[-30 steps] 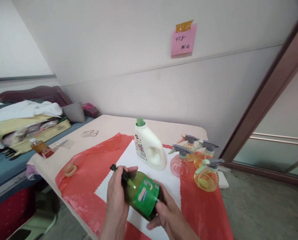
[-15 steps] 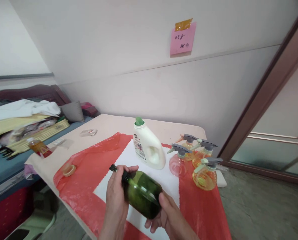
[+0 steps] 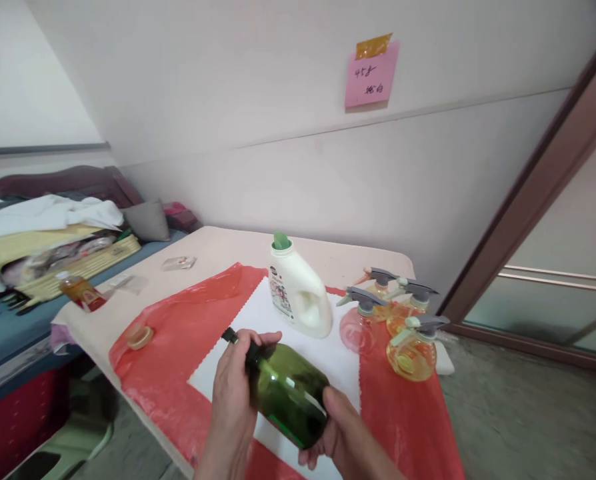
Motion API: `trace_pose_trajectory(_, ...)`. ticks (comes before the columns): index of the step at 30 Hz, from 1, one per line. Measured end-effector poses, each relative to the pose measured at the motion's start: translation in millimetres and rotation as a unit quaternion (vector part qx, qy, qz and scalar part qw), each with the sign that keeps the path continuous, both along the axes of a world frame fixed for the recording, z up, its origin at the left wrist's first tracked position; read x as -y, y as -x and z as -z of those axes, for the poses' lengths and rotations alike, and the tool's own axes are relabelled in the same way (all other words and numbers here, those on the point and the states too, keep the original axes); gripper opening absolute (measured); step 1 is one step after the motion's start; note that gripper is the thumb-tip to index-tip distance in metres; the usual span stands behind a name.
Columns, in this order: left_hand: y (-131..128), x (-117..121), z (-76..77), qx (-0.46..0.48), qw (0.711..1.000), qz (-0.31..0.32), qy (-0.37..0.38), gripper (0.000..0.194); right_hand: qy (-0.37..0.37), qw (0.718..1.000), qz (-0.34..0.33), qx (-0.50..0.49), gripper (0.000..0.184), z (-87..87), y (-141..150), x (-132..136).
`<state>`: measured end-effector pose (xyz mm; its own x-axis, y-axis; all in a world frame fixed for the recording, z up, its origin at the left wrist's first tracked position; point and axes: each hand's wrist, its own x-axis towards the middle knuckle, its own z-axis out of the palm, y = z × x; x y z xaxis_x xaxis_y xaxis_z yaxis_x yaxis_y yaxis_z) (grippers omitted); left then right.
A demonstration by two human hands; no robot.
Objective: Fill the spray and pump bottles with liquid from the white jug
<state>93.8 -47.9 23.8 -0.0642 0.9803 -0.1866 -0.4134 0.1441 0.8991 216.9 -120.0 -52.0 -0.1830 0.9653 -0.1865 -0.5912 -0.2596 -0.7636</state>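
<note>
A green pump bottle (image 3: 291, 395) is gripped at its neck by the left hand (image 3: 235, 380), its base by the right hand (image 3: 341, 427).

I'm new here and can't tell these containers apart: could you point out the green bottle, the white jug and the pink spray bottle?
Green bottle (image 3: 289, 395): head view, its body.
White jug (image 3: 294, 287): head view, its front.
Pink spray bottle (image 3: 357, 331): head view, its round body.

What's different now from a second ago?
The green bottle was rolled in place, so its printed front now faces away. Left hand stayed by its neck, right hand near its base; the white jug and pink spray bottle haven't moved.
</note>
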Motion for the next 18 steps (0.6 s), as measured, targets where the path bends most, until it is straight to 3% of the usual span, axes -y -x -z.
trace_pose_trajectory(3,0,2,0.3,-0.016,1.000,0.002,-0.008,0.031,0.071,0.984,-0.109,-0.125,0.093,2.6,1,-2)
trace_pose_trajectory(4,0,2,1.7,-0.027,1.000,-0.006,-0.008,0.031,0.079,0.980,-0.119,-0.142,0.093,3.6,3,-3)
trace_pose_trajectory(6,1,1,5.3,-0.049,0.998,-0.030,0.003,0.030,0.061,0.988,-0.060,-0.126,0.086,5.0,6,-3)
trace_pose_trajectory(8,3,-1,8.1,-0.063,0.997,-0.049,0.014,0.029,-0.005,0.999,0.033,-0.039,0.087,4.9,8,-1)
trace_pose_trajectory(10,5,-3,9.0,-0.065,0.996,-0.052,0.013,0.028,-0.076,0.986,0.103,0.106,0.103,2.0,9,3)
trace_pose_trajectory(12,8,-4,8.0,-0.063,0.997,-0.036,0.010,0.028,-0.111,0.962,0.122,0.219,0.107,-3.6,8,6)
trace_pose_trajectory(13,9,-4,7.2,-0.062,0.998,-0.024,0.015,0.029,-0.113,0.960,0.118,0.229,0.101,-6.6,7,8)
trace_pose_trajectory(16,11,-2,5.2,-0.048,0.998,0.011,0.025,0.027,-0.077,0.994,0.030,0.074,0.076,-9.9,6,8)
trace_pose_trajectory(18,11,0,4.7,-0.044,0.998,0.028,0.025,0.028,-0.026,0.997,-0.055,-0.041,0.075,-4.4,8,6)
